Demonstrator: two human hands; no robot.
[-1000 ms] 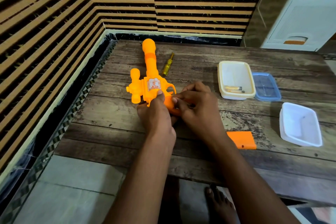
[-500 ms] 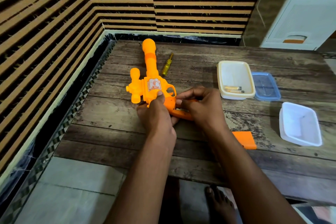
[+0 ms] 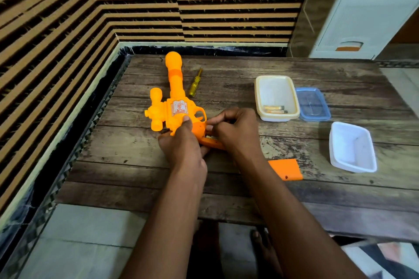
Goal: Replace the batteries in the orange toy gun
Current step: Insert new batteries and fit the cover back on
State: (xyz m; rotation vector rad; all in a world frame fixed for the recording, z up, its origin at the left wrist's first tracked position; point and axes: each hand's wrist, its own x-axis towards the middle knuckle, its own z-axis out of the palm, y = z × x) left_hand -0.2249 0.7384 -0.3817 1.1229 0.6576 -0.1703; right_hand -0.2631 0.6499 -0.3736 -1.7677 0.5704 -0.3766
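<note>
The orange toy gun (image 3: 173,97) lies on the wooden table (image 3: 249,188), barrel pointing away from me. My left hand (image 3: 181,142) grips its body near the handle, thumb pressed by the sticker. My right hand (image 3: 235,130) sits curled over the open battery compartment in the handle, fingertips at the opening; what they pinch is hidden. The orange battery cover (image 3: 286,169) lies on the table to the right of my right forearm. A cream tub (image 3: 276,97) holds a few batteries (image 3: 275,109).
A yellow screwdriver (image 3: 195,85) lies beside the gun barrel. A blue lid (image 3: 313,104) sits right of the cream tub, and an empty white tub (image 3: 352,147) stands nearer the right edge. Striped walls close in the left and far sides.
My right hand has shifted slightly right and down along the gun handle, exposing more of the orange grip. The left hand and the gun have stayed put.
</note>
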